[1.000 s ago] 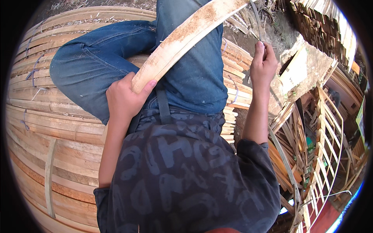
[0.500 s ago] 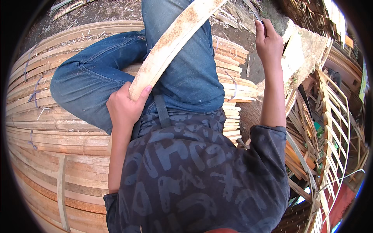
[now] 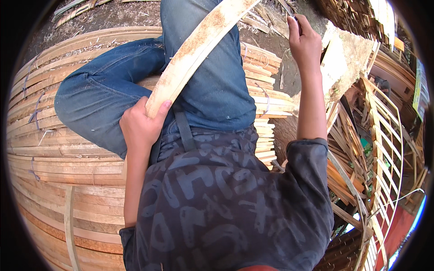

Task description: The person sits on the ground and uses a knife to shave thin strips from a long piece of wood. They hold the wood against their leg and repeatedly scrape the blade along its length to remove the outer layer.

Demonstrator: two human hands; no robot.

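Nearest us, toward six o'clock, spreads our dark patterned shirt (image 3: 217,203), with our blue jeans (image 3: 217,95) above it at twelve. Just past nine, our left hand (image 3: 139,124) is closed firmly round the near end of a pale wooden strip (image 3: 194,52), thumb on its upper face. The strip slants across the jeans and leaves the view just past twelve. Between one and two o'clock, our right hand (image 3: 306,43) keeps a small, tight grip on a thin-bladed knife (image 3: 286,7), which stands apart from the strip where we can see both.

We judge that a stroke running down the strip could slip toward the raised leg or the left hand, since only one hand secures the wood and the leg lies beneath it. The strip might also twist if the left grip loosened.

Farther off, bundled slats (image 3: 58,165) fill eight to ten o'clock, a rough pale slab (image 3: 350,63) sits at two, and a lattice frame (image 3: 376,131) stands at three.

The strip's far end and the blade's tip are cut off, so we cannot tell whether they meet. Our right fingers hide most of the handle, and a red sliver (image 3: 257,268) near six is hard to identify.
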